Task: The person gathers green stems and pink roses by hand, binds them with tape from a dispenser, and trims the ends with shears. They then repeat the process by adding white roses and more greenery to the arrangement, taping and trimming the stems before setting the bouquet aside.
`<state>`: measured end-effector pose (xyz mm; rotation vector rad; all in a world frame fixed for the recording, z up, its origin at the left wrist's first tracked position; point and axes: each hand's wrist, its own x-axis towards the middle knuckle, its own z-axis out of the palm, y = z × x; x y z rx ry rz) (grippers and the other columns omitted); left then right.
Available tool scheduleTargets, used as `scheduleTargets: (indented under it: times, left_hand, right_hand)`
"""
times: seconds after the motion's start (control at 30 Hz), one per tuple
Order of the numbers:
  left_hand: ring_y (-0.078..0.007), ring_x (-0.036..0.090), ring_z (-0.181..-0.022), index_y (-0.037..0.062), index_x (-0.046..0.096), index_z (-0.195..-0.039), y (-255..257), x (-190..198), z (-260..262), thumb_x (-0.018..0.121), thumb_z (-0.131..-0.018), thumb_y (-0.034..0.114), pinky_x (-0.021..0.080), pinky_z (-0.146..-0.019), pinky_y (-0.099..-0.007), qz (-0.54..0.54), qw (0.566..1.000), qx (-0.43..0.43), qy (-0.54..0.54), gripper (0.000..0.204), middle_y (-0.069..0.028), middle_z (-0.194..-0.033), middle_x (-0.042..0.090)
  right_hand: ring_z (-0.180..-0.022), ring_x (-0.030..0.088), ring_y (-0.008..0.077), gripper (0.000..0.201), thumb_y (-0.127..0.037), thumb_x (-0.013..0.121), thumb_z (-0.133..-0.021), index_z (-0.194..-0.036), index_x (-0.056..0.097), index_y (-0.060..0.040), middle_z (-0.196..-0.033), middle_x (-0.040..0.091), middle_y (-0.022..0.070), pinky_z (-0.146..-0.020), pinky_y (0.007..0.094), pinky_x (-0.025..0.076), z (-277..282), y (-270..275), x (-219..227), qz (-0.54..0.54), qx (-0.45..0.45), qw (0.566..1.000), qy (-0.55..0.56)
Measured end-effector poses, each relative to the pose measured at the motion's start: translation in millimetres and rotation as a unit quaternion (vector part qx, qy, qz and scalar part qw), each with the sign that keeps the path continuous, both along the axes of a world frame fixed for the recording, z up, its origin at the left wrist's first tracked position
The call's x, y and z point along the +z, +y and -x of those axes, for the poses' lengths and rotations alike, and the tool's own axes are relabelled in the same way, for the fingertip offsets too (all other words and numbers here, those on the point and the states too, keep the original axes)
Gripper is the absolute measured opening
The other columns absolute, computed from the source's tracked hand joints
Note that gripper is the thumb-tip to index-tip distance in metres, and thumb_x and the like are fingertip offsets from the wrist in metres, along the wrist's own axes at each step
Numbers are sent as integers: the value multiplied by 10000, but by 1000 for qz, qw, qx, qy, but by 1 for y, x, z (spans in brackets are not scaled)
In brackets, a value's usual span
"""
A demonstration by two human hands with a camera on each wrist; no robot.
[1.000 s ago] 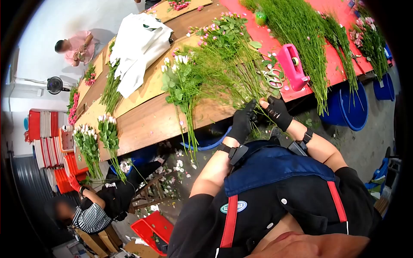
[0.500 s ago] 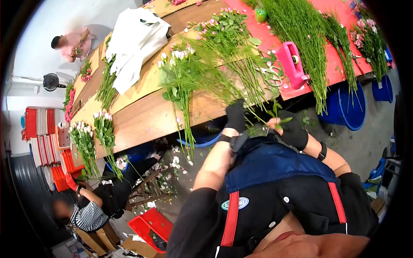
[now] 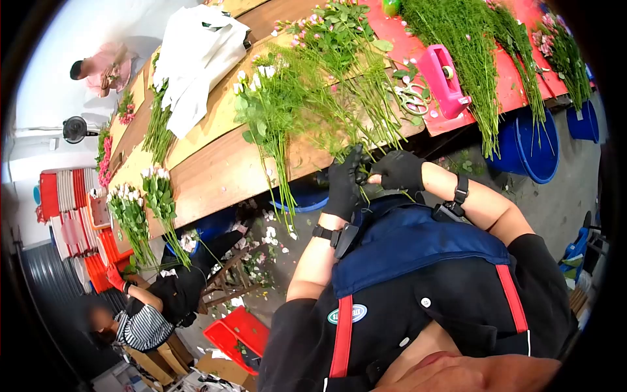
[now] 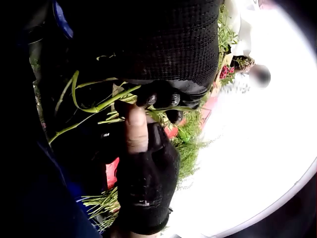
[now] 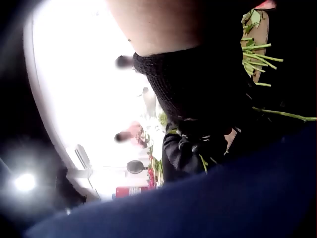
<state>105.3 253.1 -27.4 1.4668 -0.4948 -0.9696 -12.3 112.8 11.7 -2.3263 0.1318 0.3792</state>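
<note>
In the head view, my left hand (image 3: 344, 186) in a black glove grips a bunch of thin green stems (image 3: 363, 168) just off the table's front edge. Feathery greenery (image 3: 320, 108) spreads from that bunch over the tabletop. My right hand (image 3: 400, 171), gloved with the thumb bare, is close against the left and pinches at the same stems. The left wrist view shows the bare thumb (image 4: 137, 130) pressed on the stems beside the left fingers (image 4: 173, 99). A bent green stem (image 4: 96, 106) sticks out there. Most of the grip is hidden by the gloves.
White roses (image 3: 261, 121) lie left of the hands and pink roses (image 3: 333, 32) behind. Scissors (image 3: 413, 98) and a pink tape dispenser (image 3: 444, 81) are on the right, near a blue bucket (image 3: 530, 147). Two people (image 3: 140, 323) work at the left. A red crate (image 3: 238, 336) sits on the floor.
The right hand stood apart with a leafy sprig half a second ago; now it has come back against the left hand at the stems. Both hands are further left in view.
</note>
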Motion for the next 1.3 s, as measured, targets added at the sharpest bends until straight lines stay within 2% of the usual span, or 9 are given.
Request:
scheduleTargets:
  times: [0.07,0.37,0.5,0.63,0.7,0.77,0.93,1.2,1.3]
  left_hand:
    - [-100,493,-530,67,610,-1124,7,-7,-5,587,-889,160,373,-461,-236,7,965,-7,-263,254,-70,-864,670]
    - [-42,452,-650,-27,483,-1298,39,101,-36,464,-866,18,394,-557,-172,84,996,-1,-7,434,42,-781,489]
    - [-63,444,-624,-42,473,-1230,75,126,-91,455,-896,68,397,-546,-179,232,955,49,178,352,30,-755,468]
    - [-78,454,-612,-15,489,-1143,84,136,-128,448,-916,101,400,-545,-184,226,966,48,116,258,19,-749,478]
    - [-86,458,-606,-2,497,-1099,82,143,-141,445,-925,117,401,-545,-186,221,969,42,99,217,14,-747,483]
    - [-93,463,-600,12,506,-1055,82,148,-149,441,-935,133,403,-545,-188,215,972,40,86,183,8,-744,488]
    - [-111,475,-585,45,526,-945,74,163,-161,433,-959,174,407,-544,-193,201,977,24,66,160,-5,-737,500]
    - [-96,430,-546,41,502,-1018,40,160,-142,415,-958,150,388,-516,-196,230,968,50,88,152,7,-693,452]
    - [-81,398,-528,27,480,-1102,18,144,-119,408,-949,121,375,-499,-196,259,955,61,130,194,19,-669,419]
  right_hand:
    - [-830,620,357,460,-487,534,-865,-818,648,-44,-832,639,195,-723,420,479,-1,-10,-15,-43,-182,982,8]
    - [-810,610,378,331,-356,588,-827,-824,578,-25,-831,615,225,-719,453,460,3,-40,-51,-142,-294,939,-103]
    - [-681,622,363,282,-357,530,-891,-929,599,-86,-759,635,154,-589,428,494,55,-150,27,258,-374,831,-320]
    - [-869,646,165,275,-267,557,-944,-1073,625,-34,-909,680,83,-780,306,498,138,-233,144,178,-465,807,-318]
    - [-766,639,147,249,-251,556,-943,-1047,634,-39,-888,680,80,-699,281,495,167,-269,155,459,-405,660,-436]
    - [-803,622,323,215,-273,555,-894,-976,636,-91,-879,641,137,-702,408,495,191,-298,158,551,-366,621,-420]
    - [-775,622,324,157,-158,599,-693,-832,619,-86,-786,621,117,-672,450,487,242,-351,168,590,-441,644,-207]
    - [-641,633,225,280,-255,606,-851,-976,636,-6,-711,622,127,-605,376,495,348,-441,106,239,-521,797,-188]
    - [-606,596,108,259,-175,725,-781,-956,663,5,-702,614,28,-535,282,465,328,-380,106,-29,-592,729,-344]
